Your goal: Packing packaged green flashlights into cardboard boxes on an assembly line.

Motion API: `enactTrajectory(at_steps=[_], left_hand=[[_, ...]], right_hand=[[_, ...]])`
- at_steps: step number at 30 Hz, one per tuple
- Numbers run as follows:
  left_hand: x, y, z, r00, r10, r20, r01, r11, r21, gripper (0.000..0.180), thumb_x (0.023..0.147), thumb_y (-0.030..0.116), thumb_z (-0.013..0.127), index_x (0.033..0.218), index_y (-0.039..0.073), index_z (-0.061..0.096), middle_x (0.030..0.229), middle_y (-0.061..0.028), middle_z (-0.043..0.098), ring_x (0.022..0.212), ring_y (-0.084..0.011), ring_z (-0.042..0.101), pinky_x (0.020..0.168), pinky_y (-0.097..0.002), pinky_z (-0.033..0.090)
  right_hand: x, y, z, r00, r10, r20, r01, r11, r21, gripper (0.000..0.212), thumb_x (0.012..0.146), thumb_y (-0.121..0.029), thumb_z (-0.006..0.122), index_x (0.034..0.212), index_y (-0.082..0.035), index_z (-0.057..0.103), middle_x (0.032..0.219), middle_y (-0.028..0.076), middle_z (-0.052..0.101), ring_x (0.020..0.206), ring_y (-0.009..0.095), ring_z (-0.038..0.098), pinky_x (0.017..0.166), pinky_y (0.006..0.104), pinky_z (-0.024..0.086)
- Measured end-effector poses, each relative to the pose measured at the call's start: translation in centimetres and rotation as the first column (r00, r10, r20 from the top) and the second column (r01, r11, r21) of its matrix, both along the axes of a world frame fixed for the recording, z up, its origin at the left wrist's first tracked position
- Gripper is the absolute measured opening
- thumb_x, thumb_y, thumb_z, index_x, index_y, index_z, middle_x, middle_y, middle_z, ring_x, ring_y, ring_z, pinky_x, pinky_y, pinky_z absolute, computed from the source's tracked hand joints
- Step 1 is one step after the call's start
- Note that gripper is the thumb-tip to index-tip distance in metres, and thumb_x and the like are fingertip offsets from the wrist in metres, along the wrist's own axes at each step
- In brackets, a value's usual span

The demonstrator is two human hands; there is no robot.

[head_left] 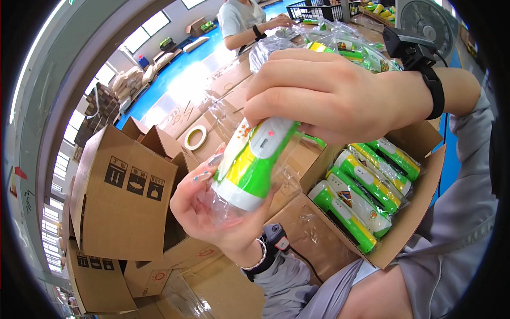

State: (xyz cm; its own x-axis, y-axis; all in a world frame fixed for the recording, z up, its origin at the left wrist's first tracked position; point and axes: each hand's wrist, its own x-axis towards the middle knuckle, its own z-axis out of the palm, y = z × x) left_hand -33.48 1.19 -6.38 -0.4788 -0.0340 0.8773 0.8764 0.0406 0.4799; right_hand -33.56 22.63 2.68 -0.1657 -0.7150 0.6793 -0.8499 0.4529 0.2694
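A green, yellow and white flashlight (245,169) in a clear plastic bag is tilted between my hands. My left hand (204,204) is closed round its wide white head end, with the bag bunched under the fingers. From above, my right hand (332,95) curls over the other end, and its fingertips are mostly hidden behind the hand and the flashlight. A grey panel with a small red spot and a slot faces up on the flashlight. Below my right hand stands an open cardboard box (392,259) with several bagged flashlights (366,181) in it.
Open cardboard boxes (125,212) stand at the left. A tape roll (196,137) lies on the cardboard-covered table (223,85). More bagged flashlights (353,45) are heaped at the far side, near a fan (426,25). Another person (241,24) works across the table.
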Motion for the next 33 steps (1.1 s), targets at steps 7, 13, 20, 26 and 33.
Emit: enactTrajectory(at_steps=[7, 13, 20, 26, 33], left_hand=[[1.0, 0.9, 1.2, 0.949, 0.001, -0.316, -0.011, 1.000, -0.029, 0.045, 0.065, 0.010, 0.084, 0.099, 0.003, 0.056, 0.093, -0.0120, 0.066, 0.085, -0.0351, 0.067, 0.072, -0.0395, 0.054], [1.9, 2.0, 1.8, 0.949, 0.000, -0.315, -0.022, 0.998, -0.067, 0.047, 0.059, 0.008, 0.086, 0.095, 0.004, 0.057, 0.095, -0.0131, 0.065, 0.086, -0.0331, 0.067, 0.073, -0.0383, 0.054], [1.0, 1.7, 1.7, 0.975, 0.222, 0.018, -0.221, 0.951, 0.216, 0.091, 0.072, 0.023, 0.079, 0.140, 0.003, 0.022, 0.126, -0.0209, 0.047, 0.107, -0.0351, 0.058, 0.083, -0.0411, 0.053], [0.6, 0.5, 1.6, 0.937, -0.160, 0.311, 0.065, 0.953, 0.294, 0.066, 0.088, 0.016, 0.059, 0.142, 0.003, 0.023, 0.131, -0.0221, 0.046, 0.106, -0.0334, 0.059, 0.090, -0.0401, 0.050], [1.5, 1.8, 0.4, 0.908, -0.255, 0.333, 0.171, 0.950, 0.261, 0.059, 0.084, 0.011, 0.057, 0.138, -0.001, 0.035, 0.128, -0.0186, 0.049, 0.112, -0.0276, 0.054, 0.094, -0.0418, 0.046]], right_hand=[[0.6, 0.5, 0.7, 0.998, -0.057, -0.027, 0.061, 0.981, 0.186, 0.025, 0.072, -0.011, 0.060, 0.094, 0.000, 0.058, 0.090, 0.010, 0.056, 0.078, 0.027, 0.056, 0.069, 0.0350, 0.047], [0.9, 1.0, 1.2, 0.988, -0.120, 0.099, 0.084, 0.949, 0.304, 0.037, 0.058, -0.010, 0.072, 0.091, -0.002, 0.058, 0.088, 0.009, 0.057, 0.079, 0.027, 0.056, 0.070, 0.0343, 0.047], [1.0, 0.5, 2.9, 0.731, -0.231, 0.643, 0.142, 0.972, 0.188, 0.040, 0.060, -0.014, 0.080, 0.092, 0.000, 0.060, 0.081, 0.011, 0.061, 0.076, 0.026, 0.061, 0.069, 0.0342, 0.048], [1.2, -0.1, 3.5, 0.325, -0.120, 0.938, 0.427, 0.904, -0.033, 0.040, 0.064, -0.015, 0.082, 0.096, 0.002, 0.063, 0.084, 0.006, 0.066, 0.072, 0.012, 0.061, 0.066, 0.0272, 0.050], [2.0, -0.8, 3.6, 0.278, -0.112, 0.954, 0.224, 0.973, 0.049, 0.034, 0.066, -0.013, 0.081, 0.092, 0.001, 0.064, 0.080, 0.007, 0.067, 0.070, 0.012, 0.062, 0.066, 0.0274, 0.050]])
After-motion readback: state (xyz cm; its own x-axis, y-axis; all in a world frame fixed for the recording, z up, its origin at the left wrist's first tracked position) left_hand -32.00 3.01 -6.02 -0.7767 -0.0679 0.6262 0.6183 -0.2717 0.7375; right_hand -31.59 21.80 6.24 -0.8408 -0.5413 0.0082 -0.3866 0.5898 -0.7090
